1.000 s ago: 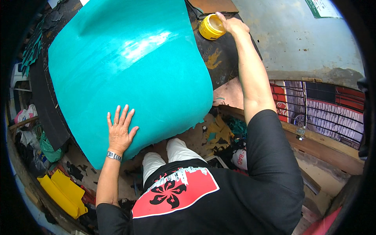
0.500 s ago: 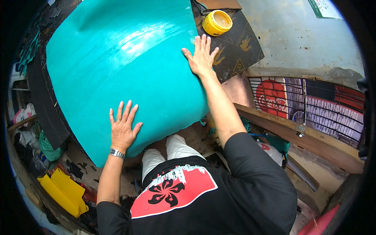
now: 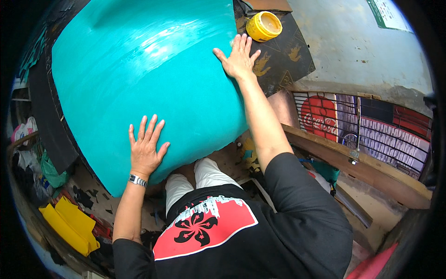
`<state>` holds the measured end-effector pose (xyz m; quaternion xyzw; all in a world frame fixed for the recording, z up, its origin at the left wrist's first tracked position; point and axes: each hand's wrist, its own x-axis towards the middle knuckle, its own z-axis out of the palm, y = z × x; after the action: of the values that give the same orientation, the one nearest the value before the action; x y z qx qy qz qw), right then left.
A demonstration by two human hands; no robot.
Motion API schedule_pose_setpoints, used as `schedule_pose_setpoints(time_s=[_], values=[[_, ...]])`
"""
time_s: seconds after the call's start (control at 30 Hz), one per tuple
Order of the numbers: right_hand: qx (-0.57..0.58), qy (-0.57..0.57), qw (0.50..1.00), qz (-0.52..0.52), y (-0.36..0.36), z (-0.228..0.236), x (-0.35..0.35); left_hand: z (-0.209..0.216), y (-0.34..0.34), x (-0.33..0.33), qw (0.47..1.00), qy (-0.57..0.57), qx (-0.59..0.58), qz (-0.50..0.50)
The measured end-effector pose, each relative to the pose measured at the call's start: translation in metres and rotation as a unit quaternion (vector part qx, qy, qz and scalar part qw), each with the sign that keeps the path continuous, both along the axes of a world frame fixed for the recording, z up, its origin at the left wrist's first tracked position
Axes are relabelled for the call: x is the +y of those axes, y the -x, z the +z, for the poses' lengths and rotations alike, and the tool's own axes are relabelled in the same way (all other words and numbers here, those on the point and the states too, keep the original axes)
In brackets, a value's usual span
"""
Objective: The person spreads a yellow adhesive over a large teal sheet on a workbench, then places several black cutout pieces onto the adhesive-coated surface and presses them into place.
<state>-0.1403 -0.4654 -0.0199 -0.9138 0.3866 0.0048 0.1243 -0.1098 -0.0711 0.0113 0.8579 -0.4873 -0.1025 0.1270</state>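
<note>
A large turquoise sheet point(image 3: 116, 93) lies over the work table and curves down at its near edge. Its upper part has a wet-looking, streaky shine. Flat on the sheet near its lower edge rests my left hand point(image 3: 146, 146), fingers spread, a metal watch point(image 3: 138, 180) on the wrist. My right hand point(image 3: 239, 58) lies by the right edge of the sheet, also with fingers apart. Just beyond its fingertips stands a yellow tub point(image 3: 264, 26) with pale, cream-coloured stuff inside. Neither hand holds anything.
A dark printed board point(image 3: 290, 53) lies under the tub at the right. A wooden beam point(image 3: 357, 160) and a barred opening point(image 3: 362, 125) are further right. Yellow folded sheets point(image 3: 69, 225) and plastic bags point(image 3: 35, 167) lie at lower left. A black strip point(image 3: 51, 125) hangs by the table's left side.
The view has shifted slightly. Both hands stay spread on the turquoise sheet, with my right hand a little further up along its edge, closer to the tub.
</note>
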Motion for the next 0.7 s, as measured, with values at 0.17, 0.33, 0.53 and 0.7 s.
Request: schedule_pose_setpoints(time_s=[0.17,0.33,0.53,0.7], values=[[0.009,0.008,0.994,0.106,-0.006,0.006,-0.02,0.003,0.001,-0.001,1.0,0.001,-0.005,0.002],[0.028,0.068,0.975,0.211,0.001,-0.003,-0.034,0.0,0.001,0.0,1.0,0.007,-0.005,0.007],[0.008,0.087,0.951,0.297,-0.009,-0.002,0.031,0.0,0.002,-0.001,1.0,0.002,-0.005,0.006],[-0.02,-0.054,0.945,0.322,-0.02,0.012,0.1,0.006,0.001,-0.002,1.0,-0.004,-0.006,0.006]])
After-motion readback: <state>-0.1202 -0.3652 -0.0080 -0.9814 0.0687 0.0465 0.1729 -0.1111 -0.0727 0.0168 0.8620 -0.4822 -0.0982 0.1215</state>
